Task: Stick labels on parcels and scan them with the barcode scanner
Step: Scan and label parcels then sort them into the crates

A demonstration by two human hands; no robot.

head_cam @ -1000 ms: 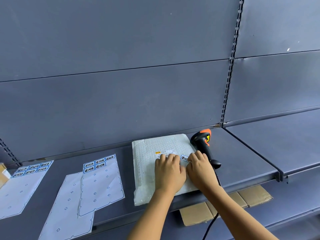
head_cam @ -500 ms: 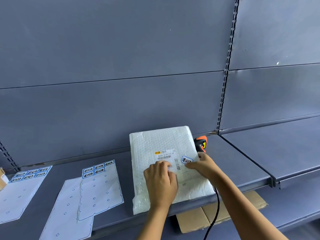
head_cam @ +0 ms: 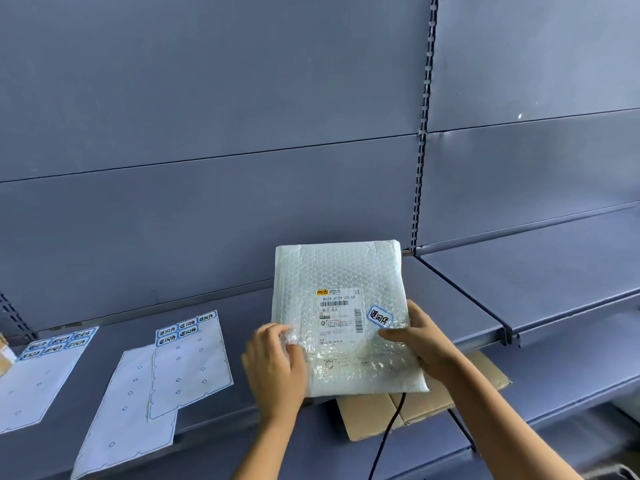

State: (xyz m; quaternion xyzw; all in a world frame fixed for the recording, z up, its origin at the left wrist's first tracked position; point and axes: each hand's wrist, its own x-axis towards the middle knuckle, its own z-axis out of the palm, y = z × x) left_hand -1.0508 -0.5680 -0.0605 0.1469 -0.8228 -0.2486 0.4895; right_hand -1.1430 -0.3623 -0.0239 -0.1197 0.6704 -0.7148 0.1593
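A white bubble-wrap parcel [head_cam: 341, 271] is tilted up off the grey shelf [head_cam: 242, 306], its printed shipping label [head_cam: 341, 311] facing me. A small blue-edged sticker [head_cam: 380, 317] sits on the parcel beside that label. My left hand [head_cam: 277, 368] grips the parcel's lower left edge. My right hand [head_cam: 426, 344] holds the right edge, thumb just under the sticker. The barcode scanner is hidden behind the parcel; only its black cable [head_cam: 388, 434] shows below.
Sticker sheets lie on the shelf: one [head_cam: 188, 362] with a few stickers left at its top, a bare backing sheet [head_cam: 128, 410] under it, another [head_cam: 41, 368] at far left. Flattened cardboard [head_cam: 426, 407] sits on the lower shelf. A second shelf bay [head_cam: 536, 271] extends right.
The parcel lay flat under both hands pressing the sticker on; now both hands have lifted and tilted it toward me, covering the scanner. My left hand shifted to the parcel's left edge.
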